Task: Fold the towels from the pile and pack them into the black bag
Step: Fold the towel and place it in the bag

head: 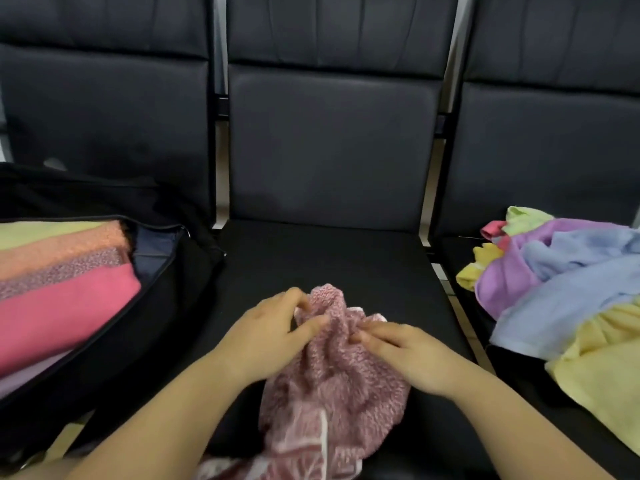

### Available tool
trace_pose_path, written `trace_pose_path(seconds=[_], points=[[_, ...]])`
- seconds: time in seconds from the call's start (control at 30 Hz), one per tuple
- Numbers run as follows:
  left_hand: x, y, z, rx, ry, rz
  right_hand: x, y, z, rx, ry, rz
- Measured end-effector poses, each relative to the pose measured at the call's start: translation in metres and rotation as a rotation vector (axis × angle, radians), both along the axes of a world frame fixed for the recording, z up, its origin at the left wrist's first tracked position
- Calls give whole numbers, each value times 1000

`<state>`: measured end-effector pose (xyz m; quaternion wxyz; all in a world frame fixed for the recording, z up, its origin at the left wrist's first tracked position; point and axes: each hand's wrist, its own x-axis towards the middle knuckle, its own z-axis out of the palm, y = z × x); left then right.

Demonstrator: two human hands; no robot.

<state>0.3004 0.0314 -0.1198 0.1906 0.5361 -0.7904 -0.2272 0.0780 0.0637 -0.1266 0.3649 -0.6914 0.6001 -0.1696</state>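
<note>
Both hands meet over the middle seat of the bench (322, 258), forearms reaching in from the near edge. The left hand (266, 337) lies knuckles up, its fingers curled into the top of a bunched pink towel (329, 386), thumb and forefinger pinching a fold. The right hand (412, 358) comes in from the right, palm down, its fingertips (367, 336) pinching the same bunched top just beside the left. The towel is crumpled, with a pale stripe near its lower edge; it hangs from the hands toward the near edge and rests partly on the seat.

On the left seat the black bag (162, 306) lies open, its zip edge running diagonally. Folded towels sit inside it in overlapping layers: a deep pink one (62, 313) nearest, then a speckled mauve one (59, 271), an orange one (62, 247), and a pale green one (38, 230) farthest. A pale lilac edge shows below the deep pink one. The bag's dark blue lining (152, 247) shows to the right of the stack.

On the right seat lies the pile (561, 289) of loose towels: blue, purple, yellow, light green and a bit of pink, tumbled together. The bench's padded black backrests (329, 150) rise behind.
</note>
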Motion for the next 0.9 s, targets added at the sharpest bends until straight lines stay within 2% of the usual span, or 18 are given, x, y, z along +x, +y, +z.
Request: trace_pose_path(seconds=[0.07,0.13,0.2,0.3,0.4,0.47,0.57,0.67,0.7,0.8,0.9], points=[[3,3,-10,68,19,-90,7,13,2,44,38,86],[5,10,-19,137,-100,-163,12,24,2,39,75,120],[6,19,-24,166,-235,-192,16,33,2,-12,58,12],[7,35,-25,175,-282,-211,19,43,1,-7,120,-241],[8,49,-24,170,-287,-210,21,49,-9,126,284,-254],[10,56,-23,169,-260,-192,24,54,-12,84,284,-236],[20,59,-19,216,-232,-213,25,61,-11,-56,111,-222],[37,58,-8,428,-40,-233,25,70,-1,-22,-287,-226],[41,57,-7,430,-14,-224,25,73,2,0,-369,-208],[42,61,-16,228,-138,-192,26,81,8,3,-433,-148],[28,68,-32,159,-245,-262,24,85,5,2,-442,-141]])
